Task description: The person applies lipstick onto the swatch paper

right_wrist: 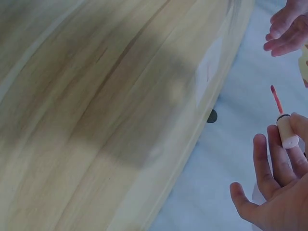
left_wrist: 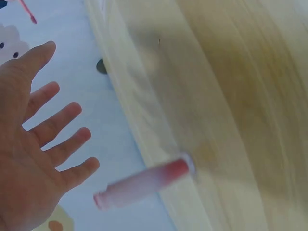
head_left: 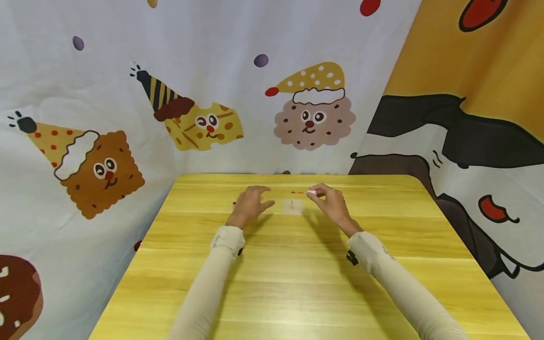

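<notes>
Wand (right_wrist: 284, 123) in R hand (head_left: 333, 200), tube (left_wrist: 144, 185) nr L hand (head_left: 250, 205)

Wand's cap (right_wrist: 288, 134) is pinched by R fingers above the surface (head_left: 289, 283); L fingers are spread, nothing held. Prob. light, w/ thin, bendy stem (right_wrist: 277, 103) & smeary tip (right_wrist: 273, 89): best gripped by cap only.

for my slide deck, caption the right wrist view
Right grip pinching a pale cap with a red wand, left grip nearby, over a wooden table.
</notes>
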Motion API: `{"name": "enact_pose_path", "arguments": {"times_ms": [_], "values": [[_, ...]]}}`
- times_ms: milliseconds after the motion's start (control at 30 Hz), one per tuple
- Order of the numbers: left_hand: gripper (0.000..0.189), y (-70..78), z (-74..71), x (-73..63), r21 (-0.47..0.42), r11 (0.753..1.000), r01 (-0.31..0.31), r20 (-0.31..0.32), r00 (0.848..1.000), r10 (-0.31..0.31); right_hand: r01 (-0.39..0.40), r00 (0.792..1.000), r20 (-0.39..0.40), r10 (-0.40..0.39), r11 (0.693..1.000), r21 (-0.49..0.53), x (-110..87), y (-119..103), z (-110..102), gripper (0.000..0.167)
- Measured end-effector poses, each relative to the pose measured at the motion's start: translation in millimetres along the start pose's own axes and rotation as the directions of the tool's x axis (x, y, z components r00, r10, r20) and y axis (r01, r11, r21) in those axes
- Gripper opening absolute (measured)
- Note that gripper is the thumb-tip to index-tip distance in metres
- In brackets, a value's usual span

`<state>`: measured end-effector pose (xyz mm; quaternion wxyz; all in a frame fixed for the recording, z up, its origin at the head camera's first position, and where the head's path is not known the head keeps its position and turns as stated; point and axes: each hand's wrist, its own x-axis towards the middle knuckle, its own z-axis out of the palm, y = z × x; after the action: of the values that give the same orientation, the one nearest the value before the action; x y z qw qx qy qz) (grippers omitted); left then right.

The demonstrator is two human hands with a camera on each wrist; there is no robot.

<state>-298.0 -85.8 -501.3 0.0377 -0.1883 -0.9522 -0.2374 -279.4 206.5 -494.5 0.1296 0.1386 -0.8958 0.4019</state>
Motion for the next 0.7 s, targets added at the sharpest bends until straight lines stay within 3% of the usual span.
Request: {"name": "enact_pose_path", "arguments": {"times_ms": [333, 533, 700], "values": [[0.055, -19.4, -28.6, -19.4, -0.015, 0.999, 0.042, -0.080, 0.996, -0.043, 0.014, 1.000, 0.020, -0.015, 0.999, 0.033, 2.5, -5.9, 5.9, 0.021], [0.058, -34.2, -37.6, -30.8, -0.034, 0.993, 0.114, -0.047, 0.992, -0.115, 0.037, 0.999, 0.019, -0.038, 0.999, 0.038, 6.0, -9.3, 12.1, 0.020], [0.062, -44.0, -41.3, -40.6, -0.100, 0.982, 0.159, -0.012, 0.987, -0.161, 0.064, 0.998, 0.026, -0.065, 0.997, 0.045, 9.4, -12.5, 17.6, 0.020]]}}
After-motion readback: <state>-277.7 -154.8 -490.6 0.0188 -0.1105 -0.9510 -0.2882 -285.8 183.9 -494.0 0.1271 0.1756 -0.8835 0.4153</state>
